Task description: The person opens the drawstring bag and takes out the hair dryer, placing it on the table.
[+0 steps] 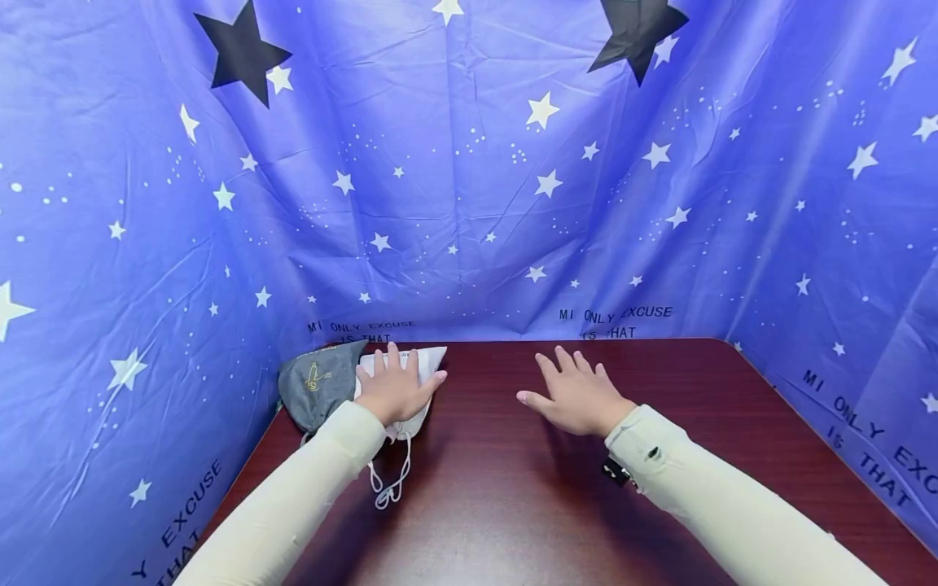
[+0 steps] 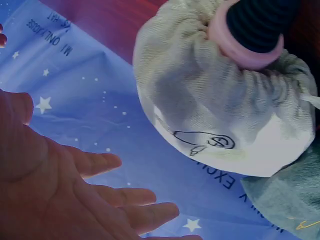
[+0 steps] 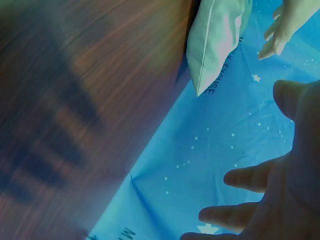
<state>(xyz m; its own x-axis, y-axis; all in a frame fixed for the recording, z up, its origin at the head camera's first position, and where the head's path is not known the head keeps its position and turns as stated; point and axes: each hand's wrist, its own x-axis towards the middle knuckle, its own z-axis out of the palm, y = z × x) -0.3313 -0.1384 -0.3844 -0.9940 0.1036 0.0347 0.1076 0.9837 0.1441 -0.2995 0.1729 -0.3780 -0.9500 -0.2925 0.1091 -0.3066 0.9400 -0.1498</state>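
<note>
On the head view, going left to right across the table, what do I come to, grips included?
Gray bag → left grip → right grip → right sleeve. The white bag is left out, as it overlaps the left grip.

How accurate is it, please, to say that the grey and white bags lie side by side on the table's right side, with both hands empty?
Not quite: the head view shows the grey bag and the white bag side by side on the left part of the table, not the right. The left hand and right hand are empty.
</note>
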